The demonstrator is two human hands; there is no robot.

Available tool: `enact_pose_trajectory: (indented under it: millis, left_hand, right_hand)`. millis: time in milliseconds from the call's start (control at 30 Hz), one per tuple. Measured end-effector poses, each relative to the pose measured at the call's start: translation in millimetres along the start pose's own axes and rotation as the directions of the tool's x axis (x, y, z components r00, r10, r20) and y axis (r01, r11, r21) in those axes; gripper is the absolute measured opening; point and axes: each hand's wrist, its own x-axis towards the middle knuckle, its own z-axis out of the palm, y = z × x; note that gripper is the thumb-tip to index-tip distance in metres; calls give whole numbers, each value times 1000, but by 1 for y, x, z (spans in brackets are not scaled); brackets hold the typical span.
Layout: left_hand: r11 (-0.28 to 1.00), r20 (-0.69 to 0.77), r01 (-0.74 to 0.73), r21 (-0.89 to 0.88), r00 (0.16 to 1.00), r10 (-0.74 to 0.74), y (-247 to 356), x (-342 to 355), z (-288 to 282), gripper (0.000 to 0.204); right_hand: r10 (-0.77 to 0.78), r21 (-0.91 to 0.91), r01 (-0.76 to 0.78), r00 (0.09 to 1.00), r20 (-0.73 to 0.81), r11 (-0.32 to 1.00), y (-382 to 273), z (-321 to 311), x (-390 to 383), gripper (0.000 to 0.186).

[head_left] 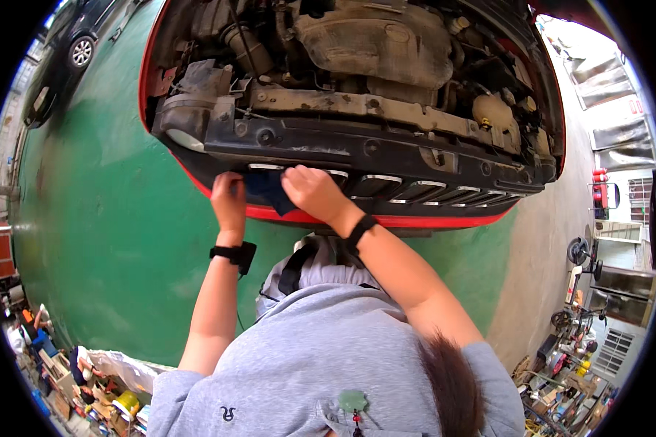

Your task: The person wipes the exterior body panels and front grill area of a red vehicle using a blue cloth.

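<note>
A dark blue cloth (270,191) hangs in front of the left part of the car's grille (377,187), spread between my two hands. My left hand (229,198) is closed at the cloth's left edge, its fingertips partly hidden. The cloth's right side is pinched in the curled fingers of my right hand (316,192). Behind the cloth is the front of a red car (386,220) with its engine bay (375,44) exposed. Chrome-trimmed grille slots show to the right of my right hand.
Dusty engine parts and a yellowed plastic tank (494,112) sit beyond the grille. A dark car (58,62) is parked at the far left on the green floor (109,240). Tools and clutter (576,342) line the right side, with more clutter (65,386) at the lower left.
</note>
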Motion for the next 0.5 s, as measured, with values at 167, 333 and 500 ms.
enact_pose_trajectory:
  millis: [167, 333, 500]
  left_hand:
    - [996, 56, 37, -82, 998, -32, 16, -18, 8, 15]
    - [992, 77, -119, -50, 990, 122, 43, -25, -8, 16]
    - [963, 702, -219, 157, 710, 47, -17, -57, -5, 17]
  right_hand:
    - [118, -42, -114, 984, 129, 993, 12, -28, -51, 11]
    - [385, 11, -393, 906, 174, 920, -10, -48, -97, 11]
    - [535, -48, -598, 676, 506, 800, -38, -2, -146, 15]
